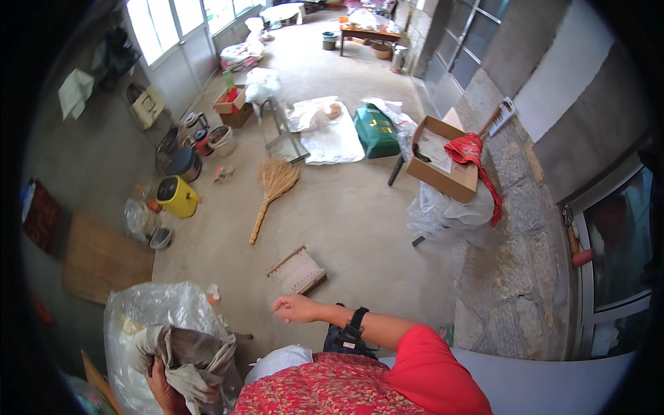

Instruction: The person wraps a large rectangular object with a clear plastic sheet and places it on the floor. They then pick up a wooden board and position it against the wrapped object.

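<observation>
My left hand (163, 381) grips a bunched grey cloth (192, 353) at the lower left. Behind and beneath the cloth spreads a large clear plastic bag (166, 298). My right hand (296, 308) is held out in front of my body, its fingers loosely bent and nothing seen in them. Just beyond it in the picture, a small low stool with a woven seat (296, 271) stands on the concrete floor. A straw broom (275, 184) lies farther out, its handle towards me.
Along the left wall are a wooden board (106, 259), a yellow air fryer (177, 197) and a bucket (223, 140). A cardboard box (441, 181) with a red cloth (464, 149) sits at the right. Ahead lie a white sheet (332, 142) and a green bag (374, 132).
</observation>
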Action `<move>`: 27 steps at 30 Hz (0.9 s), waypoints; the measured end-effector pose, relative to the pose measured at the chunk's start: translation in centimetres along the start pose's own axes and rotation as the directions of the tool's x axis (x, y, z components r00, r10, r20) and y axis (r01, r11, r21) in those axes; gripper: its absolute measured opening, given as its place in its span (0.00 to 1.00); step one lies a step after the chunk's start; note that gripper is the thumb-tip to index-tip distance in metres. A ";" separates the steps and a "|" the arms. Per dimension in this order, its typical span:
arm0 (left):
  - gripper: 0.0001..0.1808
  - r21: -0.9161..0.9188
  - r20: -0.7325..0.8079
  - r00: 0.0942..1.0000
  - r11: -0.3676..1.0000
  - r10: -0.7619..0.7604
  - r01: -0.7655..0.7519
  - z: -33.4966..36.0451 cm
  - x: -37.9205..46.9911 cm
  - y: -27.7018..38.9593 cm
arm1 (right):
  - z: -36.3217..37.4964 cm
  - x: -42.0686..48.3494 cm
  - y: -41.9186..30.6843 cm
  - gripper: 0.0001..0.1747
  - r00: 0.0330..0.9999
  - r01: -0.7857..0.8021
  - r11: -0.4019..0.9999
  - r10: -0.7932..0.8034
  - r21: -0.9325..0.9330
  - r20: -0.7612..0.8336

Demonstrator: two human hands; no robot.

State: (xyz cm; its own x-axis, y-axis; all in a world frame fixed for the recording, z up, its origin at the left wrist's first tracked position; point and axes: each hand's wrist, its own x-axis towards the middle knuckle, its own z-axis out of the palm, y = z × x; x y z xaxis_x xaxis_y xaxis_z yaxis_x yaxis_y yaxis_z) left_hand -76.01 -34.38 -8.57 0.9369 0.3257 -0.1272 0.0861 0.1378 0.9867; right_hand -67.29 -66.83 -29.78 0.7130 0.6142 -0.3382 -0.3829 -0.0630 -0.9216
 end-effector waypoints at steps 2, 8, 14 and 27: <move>0.19 0.015 0.068 0.997 1.000 0.020 -0.021 5.6 1.6 -0.2 | -4.0 -2.3 -0.4 0.18 0.996 -0.052 0.997 0.056 0.060 -0.067; 0.18 -0.102 0.324 0.944 0.990 -0.058 0.096 22.3 5.3 -3.0 | -12.7 -10.1 -2.3 0.23 0.960 0.083 0.966 -0.011 0.247 -0.279; 0.16 -0.128 0.613 0.772 0.944 -0.167 0.305 36.4 6.5 -6.3 | -17.0 -16.7 -5.0 0.38 0.852 0.336 0.921 -0.210 0.194 -0.479; 0.16 0.129 0.736 0.452 0.760 -0.504 0.637 57.0 10.2 -12.3 | -27.8 -18.3 -9.2 0.52 0.690 0.542 0.840 -0.432 0.018 -0.580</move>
State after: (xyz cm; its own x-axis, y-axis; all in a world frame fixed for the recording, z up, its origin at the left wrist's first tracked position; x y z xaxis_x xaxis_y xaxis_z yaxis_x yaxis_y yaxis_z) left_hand -48.18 -86.08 -16.20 0.6299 -0.6105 -0.4801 0.7057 0.1918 0.6820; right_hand -60.50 -99.35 -20.39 0.9985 -0.0052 0.0547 0.0538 0.2940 -0.9543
